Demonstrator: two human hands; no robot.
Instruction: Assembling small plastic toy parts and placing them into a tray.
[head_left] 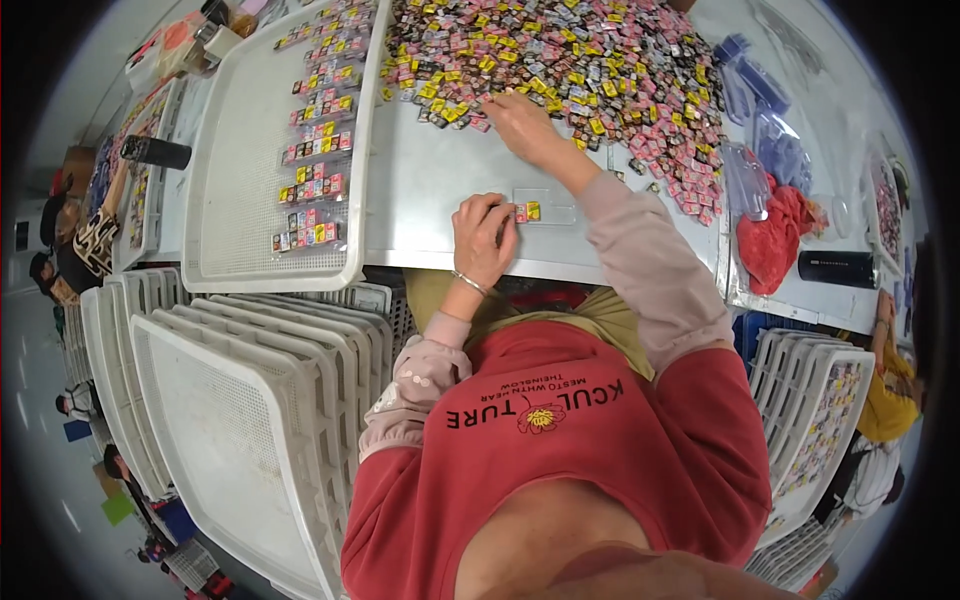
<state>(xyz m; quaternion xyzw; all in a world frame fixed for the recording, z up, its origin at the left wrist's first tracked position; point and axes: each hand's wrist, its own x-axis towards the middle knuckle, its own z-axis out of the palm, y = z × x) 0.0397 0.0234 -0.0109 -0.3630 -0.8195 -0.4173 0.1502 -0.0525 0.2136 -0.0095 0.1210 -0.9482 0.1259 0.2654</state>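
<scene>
My left hand [482, 238] is at the left end of a small clear plastic tray [560, 207] lying on the metal table, its fingers curled against that end. A few small coloured pieces [532, 211], yellow and pink, sit in the tray beside my fingertips. Farther up, my right hand [525, 125] reaches to the near edge of a wide pile of small rectangular pieces [600, 75] in pink, yellow, black and white. Its fingers are bent together at the pieces; what is between the fingertips is too small to make out.
To the left, a large white mesh tray [235, 235] holds a column of filled clear trays [318, 143]. Stacked white trays [215, 420] stand below it. At right are a red plastic bag [770, 245], a black cylinder [837, 268] and clear plastic trays [780, 140]. Other people work at both sides.
</scene>
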